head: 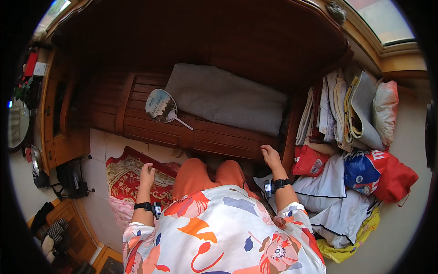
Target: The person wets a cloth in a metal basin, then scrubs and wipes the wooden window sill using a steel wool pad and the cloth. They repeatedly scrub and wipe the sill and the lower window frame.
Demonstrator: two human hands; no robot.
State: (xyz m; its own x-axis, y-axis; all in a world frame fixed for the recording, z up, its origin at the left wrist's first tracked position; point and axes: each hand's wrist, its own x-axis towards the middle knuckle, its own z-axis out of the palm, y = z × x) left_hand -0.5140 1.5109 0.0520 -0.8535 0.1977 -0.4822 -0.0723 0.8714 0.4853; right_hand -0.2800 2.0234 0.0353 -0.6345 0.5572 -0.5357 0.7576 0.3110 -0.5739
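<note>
My left hand (147,174) hovers with loosely bent fingers above a red patterned rug (131,174); nothing shows in it. By the front edge of a dark wooden bench (157,130), near its right end, is my right hand (271,157), half curled and holding nothing that I can see. Whether it touches the wood is unclear. Across the bench seat lies a folded grey cloth (226,97). A round hand fan (160,105) bearing a picture and writing rests on the slats, its white handle pointing toward me.
Right of the bench stand folded mats and cloths (337,109), a red pouch (309,161), white bags (321,191) and a red drawstring bag (398,181). To the left are a wooden cabinet (51,144) and a black folding cart (73,179). The bench's high back (205,34) rises behind the seat.
</note>
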